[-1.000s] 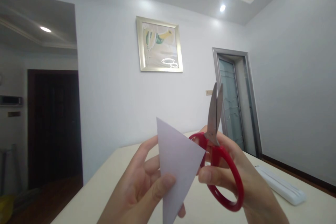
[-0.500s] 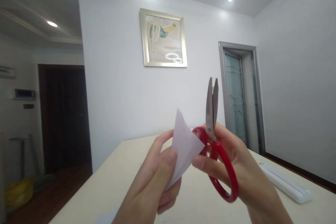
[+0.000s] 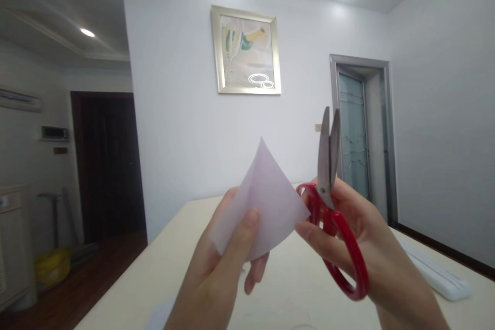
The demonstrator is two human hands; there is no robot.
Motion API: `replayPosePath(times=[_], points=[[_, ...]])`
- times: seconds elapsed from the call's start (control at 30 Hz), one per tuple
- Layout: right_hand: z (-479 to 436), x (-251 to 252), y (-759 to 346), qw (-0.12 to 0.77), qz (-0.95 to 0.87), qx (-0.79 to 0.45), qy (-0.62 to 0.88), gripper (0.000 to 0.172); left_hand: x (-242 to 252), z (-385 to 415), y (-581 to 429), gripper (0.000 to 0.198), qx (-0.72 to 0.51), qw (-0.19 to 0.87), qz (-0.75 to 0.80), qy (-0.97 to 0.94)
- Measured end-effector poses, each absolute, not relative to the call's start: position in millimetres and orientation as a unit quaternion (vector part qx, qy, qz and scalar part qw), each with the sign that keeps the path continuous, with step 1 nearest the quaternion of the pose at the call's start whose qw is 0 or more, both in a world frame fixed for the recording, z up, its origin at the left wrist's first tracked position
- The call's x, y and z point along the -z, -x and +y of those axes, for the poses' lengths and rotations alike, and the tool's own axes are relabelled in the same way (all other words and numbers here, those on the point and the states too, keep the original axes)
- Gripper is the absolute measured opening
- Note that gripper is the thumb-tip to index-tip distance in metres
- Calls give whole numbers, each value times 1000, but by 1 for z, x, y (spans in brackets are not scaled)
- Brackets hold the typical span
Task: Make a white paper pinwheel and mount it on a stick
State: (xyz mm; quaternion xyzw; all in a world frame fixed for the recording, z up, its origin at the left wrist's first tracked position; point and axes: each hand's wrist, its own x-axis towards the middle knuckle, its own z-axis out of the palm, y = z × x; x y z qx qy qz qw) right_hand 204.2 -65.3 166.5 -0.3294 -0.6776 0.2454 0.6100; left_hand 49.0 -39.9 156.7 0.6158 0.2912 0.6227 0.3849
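Observation:
My left hand pinches a folded piece of white paper, its thumb lying on the near face. The paper is wedge-shaped, with a point at the top and a curved lower edge. My right hand holds red-handled scissors upright, their blades slightly apart and pointing up. One handle loop hangs over the right hand's near side. The paper's right corner reaches the right thumb tip and the scissor handle; whether the thumb grips that corner I cannot tell. The blades stand to the right of the paper, apart from it.
Below the hands lies a cream tabletop. A long white case rests on its right side, and a bit of white paper lies at the near left. Beyond stands a white wall with a framed picture.
The paper has turned so its broad face shows toward me, where it was seen more edge-on before. The right hand with the scissors sits slightly farther right in view. The camera has shifted a little.

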Motion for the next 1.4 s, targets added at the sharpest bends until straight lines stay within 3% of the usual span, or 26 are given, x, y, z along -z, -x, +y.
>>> replayPosePath(times=[0.27,0.43,0.7,1.0,1.3,1.4], points=[[-57,-164,-202,623,-662,-268,320,16,-165,-34,-53,34,-589,322,281,-686],[-53,-163,-202,667,-636,-247,299,16,-169,-32,-49,20,-521,305,265,-752],[-40,-162,-199,766,-554,-174,277,20,-171,-22,-46,20,-403,288,318,-809],[-46,-160,-190,816,-493,-40,299,21,-166,-20,-49,23,-515,257,308,-758],[-50,-160,-184,801,-533,50,267,43,-156,-15,-42,20,-548,279,327,-717],[-51,-160,-187,764,-597,26,243,54,-163,-22,-44,14,-574,265,325,-703]])
